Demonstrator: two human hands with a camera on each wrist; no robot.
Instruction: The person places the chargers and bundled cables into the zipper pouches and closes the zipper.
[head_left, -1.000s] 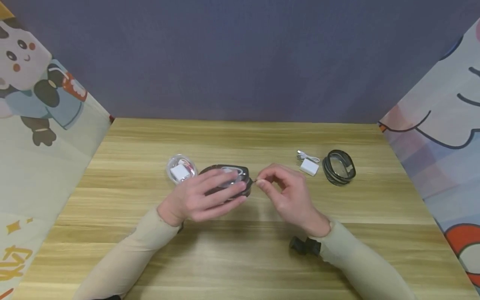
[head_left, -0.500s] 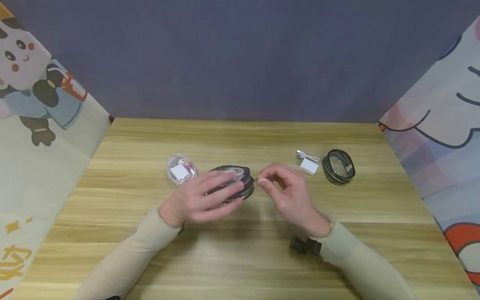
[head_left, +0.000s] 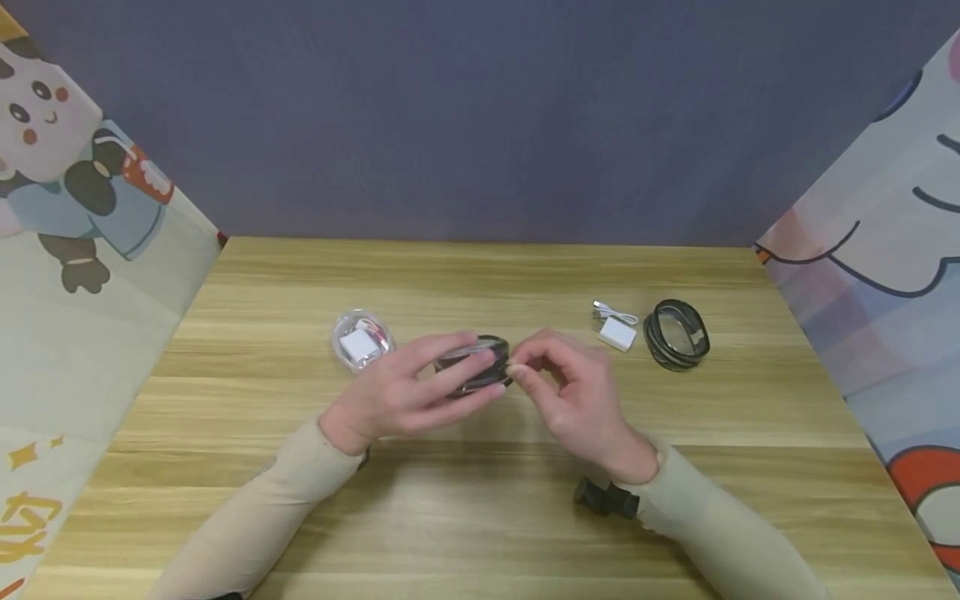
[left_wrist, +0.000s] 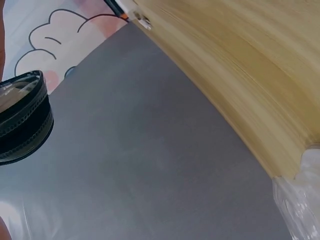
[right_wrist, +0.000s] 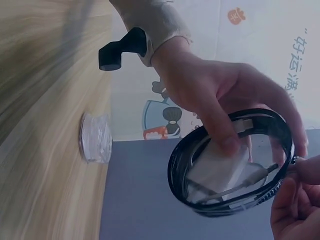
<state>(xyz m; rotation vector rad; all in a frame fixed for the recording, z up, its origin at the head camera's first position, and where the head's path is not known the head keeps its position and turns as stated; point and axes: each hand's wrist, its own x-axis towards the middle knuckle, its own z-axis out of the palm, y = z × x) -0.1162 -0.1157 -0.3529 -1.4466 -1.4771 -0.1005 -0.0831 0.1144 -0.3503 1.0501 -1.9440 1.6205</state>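
Observation:
My left hand (head_left: 408,387) holds a small round clear pouch (head_left: 480,382) with black zippered edges above the table. Its fingers spread over the top; in the right wrist view its thumb presses against the underside. A white charger block (right_wrist: 215,167) and a white cable (right_wrist: 250,180) show through the pouch's clear side. My right hand (head_left: 573,392) pinches something tiny at the pouch's right edge, seemingly the zipper pull, mostly hidden by the fingertips. At the left edge of the left wrist view, the pouch's black side (left_wrist: 27,125) appears.
Left on the table lies a clear round pouch (head_left: 362,337) with a white block inside. At right are a loose white charger block (head_left: 618,334), a short white cable (head_left: 617,313) and another black-edged round pouch (head_left: 677,335). A dark panel (head_left: 480,125) stands behind the table.
The pouch has turned and tilted in my left hand, whose fingers moved slightly right. My right fingertips keep their pinch and now sit closer against the pouch's edge.

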